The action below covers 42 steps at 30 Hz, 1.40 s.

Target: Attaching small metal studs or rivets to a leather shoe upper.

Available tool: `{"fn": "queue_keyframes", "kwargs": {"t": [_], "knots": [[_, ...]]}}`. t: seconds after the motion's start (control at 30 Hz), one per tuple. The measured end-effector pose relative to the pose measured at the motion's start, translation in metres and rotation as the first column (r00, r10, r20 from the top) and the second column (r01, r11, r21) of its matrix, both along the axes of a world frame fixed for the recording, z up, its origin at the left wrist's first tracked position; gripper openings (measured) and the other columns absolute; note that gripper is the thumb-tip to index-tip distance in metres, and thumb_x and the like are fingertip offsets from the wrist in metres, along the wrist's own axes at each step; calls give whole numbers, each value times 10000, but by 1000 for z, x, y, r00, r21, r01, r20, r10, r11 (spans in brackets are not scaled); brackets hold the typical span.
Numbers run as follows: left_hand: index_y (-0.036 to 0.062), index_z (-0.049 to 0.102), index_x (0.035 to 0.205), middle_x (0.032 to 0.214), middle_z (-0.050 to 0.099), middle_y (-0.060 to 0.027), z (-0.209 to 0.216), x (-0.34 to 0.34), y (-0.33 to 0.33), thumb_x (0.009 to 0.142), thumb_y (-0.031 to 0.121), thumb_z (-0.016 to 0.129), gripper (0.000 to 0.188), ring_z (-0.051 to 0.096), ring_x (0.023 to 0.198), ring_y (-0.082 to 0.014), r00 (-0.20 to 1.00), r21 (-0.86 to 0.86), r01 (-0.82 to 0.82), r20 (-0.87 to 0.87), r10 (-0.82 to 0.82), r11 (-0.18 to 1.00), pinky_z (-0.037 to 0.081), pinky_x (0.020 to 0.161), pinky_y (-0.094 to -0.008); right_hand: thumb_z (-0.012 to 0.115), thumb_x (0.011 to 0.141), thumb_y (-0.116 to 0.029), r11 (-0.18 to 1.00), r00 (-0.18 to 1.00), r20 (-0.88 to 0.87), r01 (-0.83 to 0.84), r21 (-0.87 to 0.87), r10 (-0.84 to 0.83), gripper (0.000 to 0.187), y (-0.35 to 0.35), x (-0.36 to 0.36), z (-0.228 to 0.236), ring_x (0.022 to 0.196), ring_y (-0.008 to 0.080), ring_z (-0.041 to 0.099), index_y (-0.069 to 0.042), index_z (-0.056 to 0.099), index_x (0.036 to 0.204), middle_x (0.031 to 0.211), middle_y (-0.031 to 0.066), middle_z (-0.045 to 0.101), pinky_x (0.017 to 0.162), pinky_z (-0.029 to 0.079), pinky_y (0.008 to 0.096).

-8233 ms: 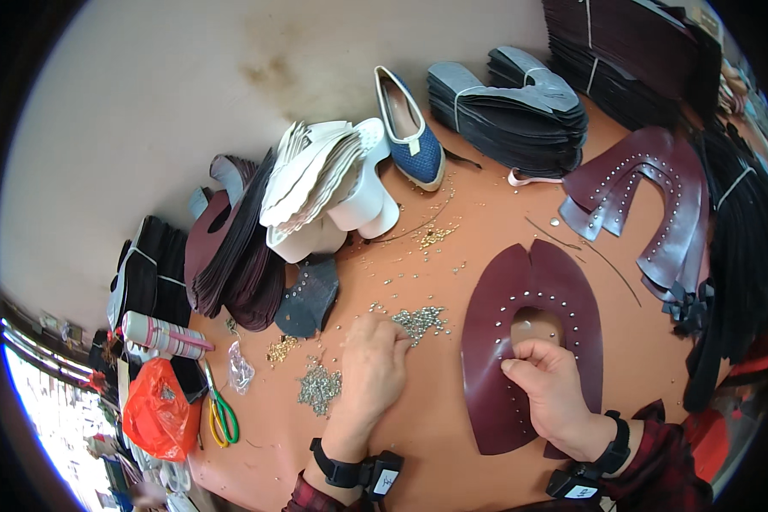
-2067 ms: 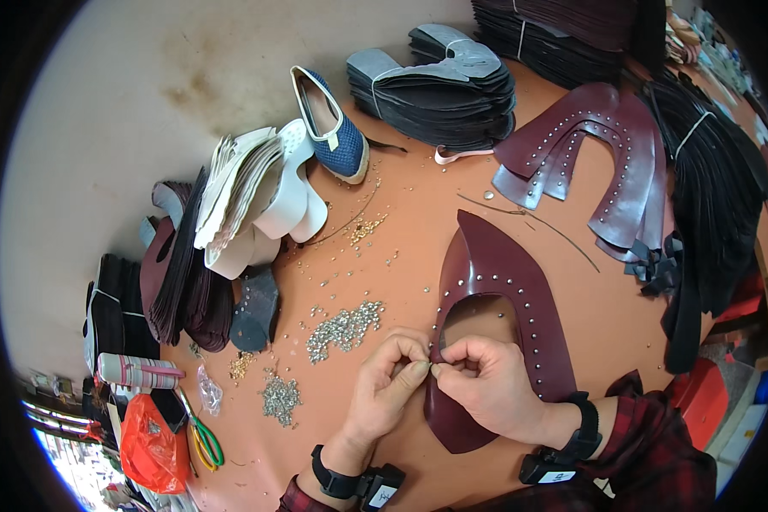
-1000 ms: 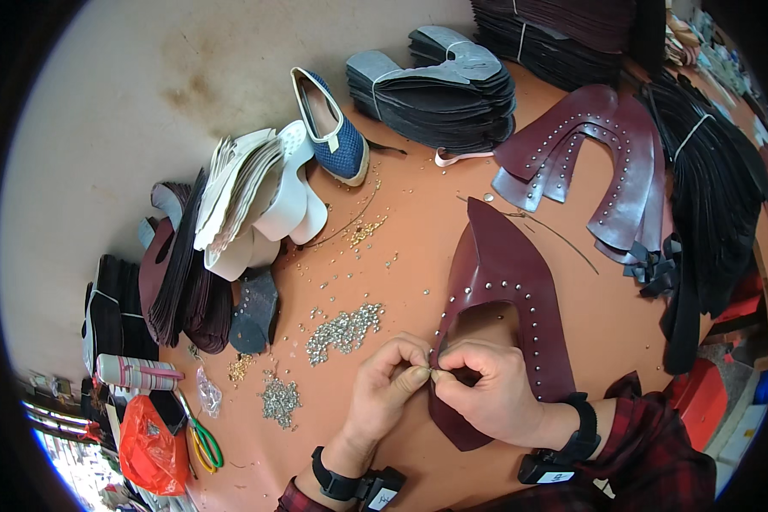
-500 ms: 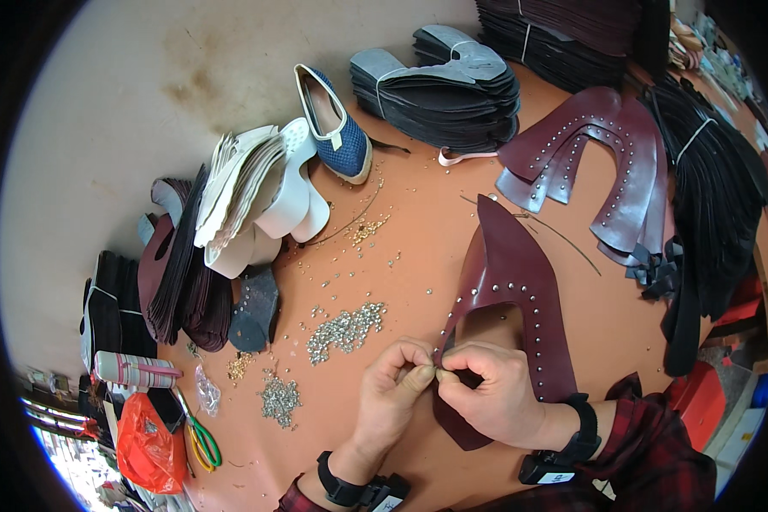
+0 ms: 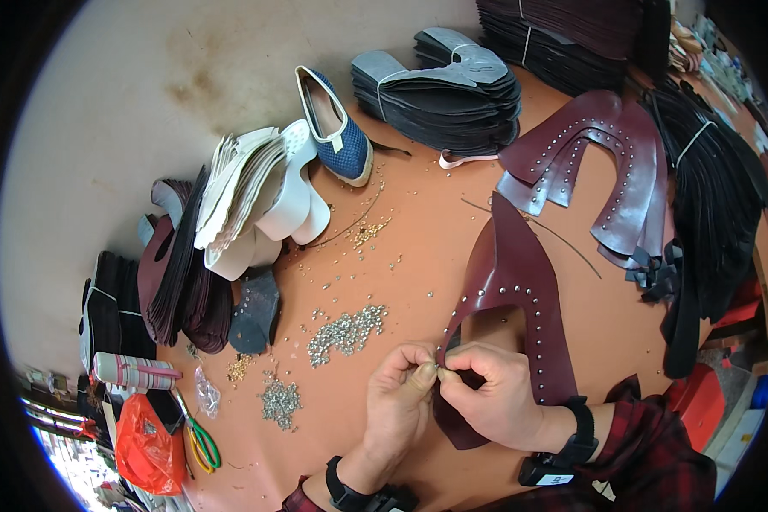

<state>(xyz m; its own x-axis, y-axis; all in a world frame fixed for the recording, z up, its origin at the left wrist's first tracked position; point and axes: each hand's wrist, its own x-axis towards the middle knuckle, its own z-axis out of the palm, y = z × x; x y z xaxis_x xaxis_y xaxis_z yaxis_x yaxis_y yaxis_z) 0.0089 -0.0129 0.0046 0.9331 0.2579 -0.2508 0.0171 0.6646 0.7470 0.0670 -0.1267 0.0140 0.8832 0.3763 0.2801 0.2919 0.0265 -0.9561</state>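
Note:
A burgundy leather shoe-upper piece stands bent on the work surface in front of me, with a row of silver studs along its inner edge. My left hand pinches the left arm of this leather between thumb and forefinger. My right hand grips the same edge, its fingertips meeting the left ones. A tiny shiny bit shows between the fingertips, too small to name surely. To the left of my hands lie a heap of silver studs and a smaller heap of silver pieces.
Finished-looking studded burgundy pieces lie at the back right. Bundled black leather, a blue shoe and white cut pieces stand along the wall. Green-handled pliers and a red plastic bag sit at the left.
The leather's far tip has shifted slightly right and the piece has turned a little. Both hands keep their pinch, and the left wrist has moved slightly right.

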Motion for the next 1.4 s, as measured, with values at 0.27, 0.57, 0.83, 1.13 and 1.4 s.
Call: {"fn": "queue_keyframes", "kwargs": {"t": [0.27, 0.57, 0.83, 1.13, 1.4], "knots": [[-6, 510, 796, 871, 486, -60, 11, 2, 7, 764, -75, 547, 84, 482, 728, -116, 994, 847, -54, 97, -54, 529, 410, 646, -212, 604, 707, 43, 997, 966, -247, -82, -4, 78, 53, -4, -1, 1, 575, 43, 487, 38, 561, 738, 648, 20, 562, 485, 400, 199], [-2, 520, 831, 890, 494, -39, -1, 0, 4, 788, -66, 544, 81, 478, 779, -96, 998, 434, -62, 53, 44, 899, 406, 700, -205, 594, 726, 38, 994, 921, -374, -109, 8, 104, 37, -5, -2, 7, 559, 9, 455, 43, 578, 759, 626, -8, 544, 457, 375, 187], [3, 521, 878, 900, 489, -23, 4, 1, 5, 811, -67, 520, 97, 471, 795, -80, 1000, 97, -16, -18, 18, 995, 392, 731, -196, 601, 682, 47, 1000, 1000, 4, -25, -13, 25, 62, 1, 0, -1, 563, 110, 520, 43, 572, 737, 678, 79, 590, 500, 419, 228], [12, 508, 861, 917, 475, -16, -5, 2, 9, 815, -20, 542, 65, 450, 806, -73, 997, 482, -6, 74, -34, 876, 380, 720, -190, 577, 751, 47, 991, 905, -406, -114, 66, 130, 21, -4, -3, 4, 571, 2, 444, 33, 573, 767, 653, -19, 538, 463, 358, 169], [12, 515, 835, 902, 469, -19, -5, 5, 12, 807, -1, 566, 60, 443, 835, -90, 996, 242, 19, 83, -40, 970, 364, 771, -207, 593, 790, 7, 978, 745, -635, -127, 166, 205, 44, -4, -1, 3, 628, 16, 478, 44, 600, 812, 715, 1, 582, 536, 399, 160]]}}
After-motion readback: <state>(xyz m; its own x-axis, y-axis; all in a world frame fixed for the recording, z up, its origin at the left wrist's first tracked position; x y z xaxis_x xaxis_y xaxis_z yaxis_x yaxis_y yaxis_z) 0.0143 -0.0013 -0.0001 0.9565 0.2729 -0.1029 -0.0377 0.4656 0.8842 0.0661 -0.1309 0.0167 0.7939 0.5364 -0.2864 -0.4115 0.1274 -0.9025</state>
